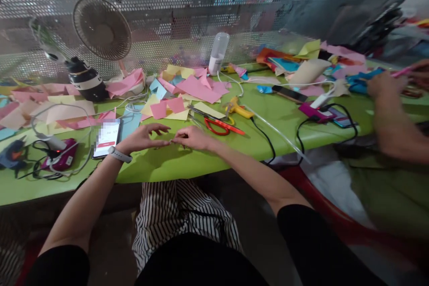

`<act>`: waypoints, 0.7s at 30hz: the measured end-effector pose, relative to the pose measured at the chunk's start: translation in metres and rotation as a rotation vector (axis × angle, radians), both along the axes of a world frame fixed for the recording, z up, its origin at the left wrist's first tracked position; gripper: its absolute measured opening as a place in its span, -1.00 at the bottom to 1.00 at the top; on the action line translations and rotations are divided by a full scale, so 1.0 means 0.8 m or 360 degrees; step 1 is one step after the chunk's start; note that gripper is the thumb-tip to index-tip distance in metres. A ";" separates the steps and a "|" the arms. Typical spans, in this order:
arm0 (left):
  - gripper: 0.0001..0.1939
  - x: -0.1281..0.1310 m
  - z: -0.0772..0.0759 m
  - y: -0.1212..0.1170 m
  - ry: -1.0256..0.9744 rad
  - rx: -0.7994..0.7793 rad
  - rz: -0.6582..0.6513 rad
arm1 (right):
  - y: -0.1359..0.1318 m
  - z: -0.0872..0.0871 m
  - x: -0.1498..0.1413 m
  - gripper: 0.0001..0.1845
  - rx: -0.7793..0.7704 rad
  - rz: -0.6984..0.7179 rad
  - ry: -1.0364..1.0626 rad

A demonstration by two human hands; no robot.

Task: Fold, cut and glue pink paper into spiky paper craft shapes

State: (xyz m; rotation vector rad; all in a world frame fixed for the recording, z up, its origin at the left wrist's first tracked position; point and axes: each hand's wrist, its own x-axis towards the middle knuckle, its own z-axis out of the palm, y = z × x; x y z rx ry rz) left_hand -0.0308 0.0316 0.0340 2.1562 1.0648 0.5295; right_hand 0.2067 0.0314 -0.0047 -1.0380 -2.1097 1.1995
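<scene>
My left hand (145, 137) and my right hand (193, 137) rest on the green table (268, 120) near its front edge, fingertips meeting at the middle. Both pinch a small thin piece (170, 142) between them; it is too small to name. A pale watch band (119, 155) is on my left wrist. A phone (106, 138) with a lit screen lies just left of my left hand. Red-handled scissors (221, 125) lie just right of my right hand.
Pink, yellow and blue paper sheets (197, 88) litter the table. A small fan (102, 29), a white bottle (218, 52), a yellow glue gun (238, 108) and cables (264, 136) stand behind. Another person's arm (389, 111) works at the right.
</scene>
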 end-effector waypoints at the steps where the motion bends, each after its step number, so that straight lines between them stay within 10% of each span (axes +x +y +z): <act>1: -0.44 0.005 0.000 -0.001 0.0049 0.0003 -0.0036 | -0.004 -0.001 -0.002 -0.56 0.0021 -0.0014 -0.0009; 21: -0.72 0.017 -0.018 0.037 -0.0234 -0.0724 -0.0109 | 0.007 0.004 0.054 -0.46 0.0177 -0.0376 -0.0045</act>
